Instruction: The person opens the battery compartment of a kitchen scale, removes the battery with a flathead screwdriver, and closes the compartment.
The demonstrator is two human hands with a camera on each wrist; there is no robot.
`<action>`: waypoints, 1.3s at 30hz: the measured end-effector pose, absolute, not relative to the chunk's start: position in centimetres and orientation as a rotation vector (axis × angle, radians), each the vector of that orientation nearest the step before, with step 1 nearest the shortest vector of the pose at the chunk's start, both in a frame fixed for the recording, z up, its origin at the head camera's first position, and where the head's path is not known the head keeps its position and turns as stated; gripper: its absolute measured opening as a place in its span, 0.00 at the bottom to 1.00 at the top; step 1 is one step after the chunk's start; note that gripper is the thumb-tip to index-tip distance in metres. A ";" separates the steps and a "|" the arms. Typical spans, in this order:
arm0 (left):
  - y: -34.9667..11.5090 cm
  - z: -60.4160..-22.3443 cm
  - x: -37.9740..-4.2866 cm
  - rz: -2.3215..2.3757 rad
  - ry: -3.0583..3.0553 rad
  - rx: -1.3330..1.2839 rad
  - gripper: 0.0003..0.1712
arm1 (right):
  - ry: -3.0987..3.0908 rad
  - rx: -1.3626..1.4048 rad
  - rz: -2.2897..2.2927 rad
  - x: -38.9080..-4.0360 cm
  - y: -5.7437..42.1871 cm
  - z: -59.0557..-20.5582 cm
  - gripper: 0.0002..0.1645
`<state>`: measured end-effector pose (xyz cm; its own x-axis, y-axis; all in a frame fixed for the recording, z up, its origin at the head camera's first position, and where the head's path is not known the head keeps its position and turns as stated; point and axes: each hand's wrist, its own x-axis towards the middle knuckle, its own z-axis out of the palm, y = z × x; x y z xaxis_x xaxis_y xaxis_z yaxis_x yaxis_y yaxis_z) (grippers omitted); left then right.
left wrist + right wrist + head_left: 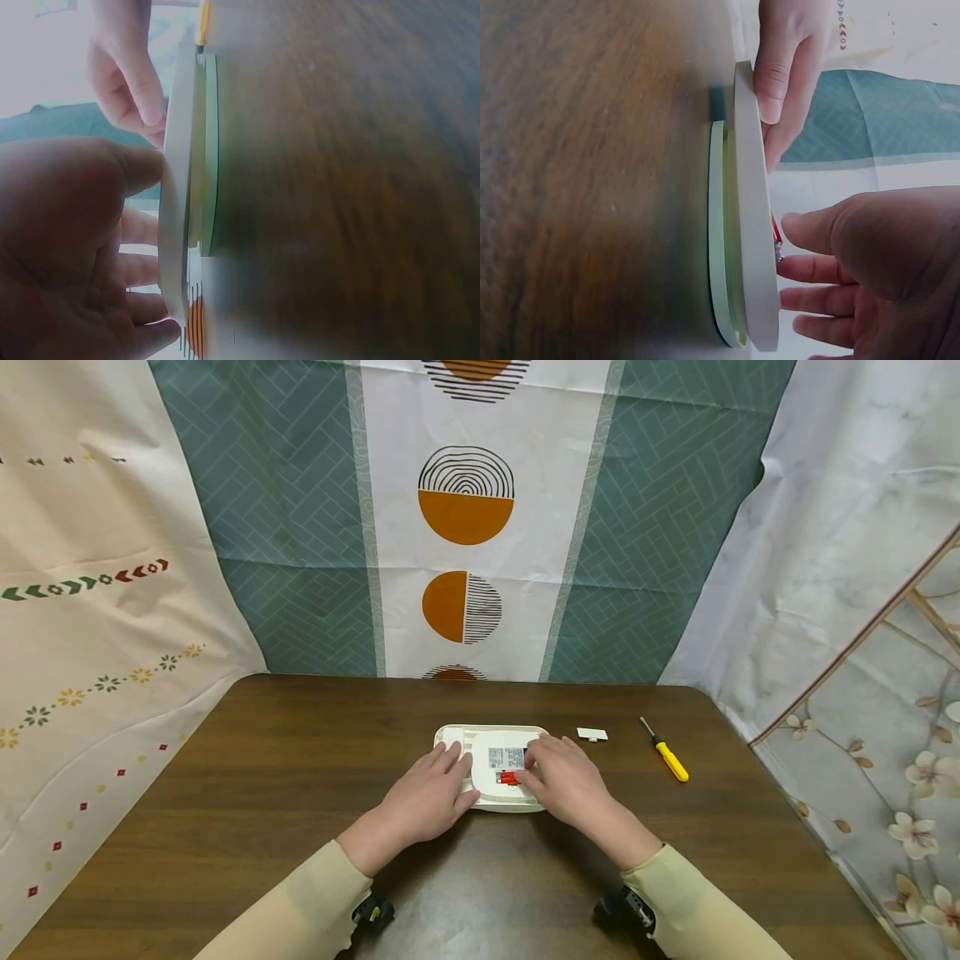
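A white, rounded flat device (487, 789) lies on the table with a printed label and a red battery (508, 777) in its underside recess. In the wrist views its pale green lower part (718, 240) faces the tabletop. My left hand (427, 793) rests spread on the device's left side, its thumb near the front edge. On the right side, my right hand (566, 781) has thumb and index finger at the battery, pinching its end. The battery's silver end shows between those fingertips in the right wrist view; the hand partly hides the recess.
A small white cover (592, 734) lies right of the device. Farther right is a screwdriver (669, 760) with a yellow handle. The brown wooden table (262, 777) ends at patterned cloths hanging behind and at both sides.
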<state>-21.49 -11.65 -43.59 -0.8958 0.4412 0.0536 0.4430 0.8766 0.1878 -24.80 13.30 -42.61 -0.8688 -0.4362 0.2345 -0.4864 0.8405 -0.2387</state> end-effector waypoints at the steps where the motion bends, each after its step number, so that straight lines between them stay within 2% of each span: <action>1: -11.6 -43.6 -21.5 -0.307 -3.033 -0.715 0.38 | -2.843 0.722 0.432 -24.8 13.3 -42.6 0.12; 11: -11.7 -43.2 -21.2 -0.320 -3.015 -0.736 0.37 | -2.793 0.769 0.398 -24.7 13.1 -43.1 0.12; 26: -11.6 -43.3 -21.2 -0.329 -3.006 -0.735 0.36 | -2.754 0.799 0.427 -24.8 13.2 -42.9 0.18; 39: -11.7 -43.4 -21.2 -0.335 -3.020 -0.723 0.36 | -2.790 0.811 0.375 -24.7 13.4 -42.3 0.18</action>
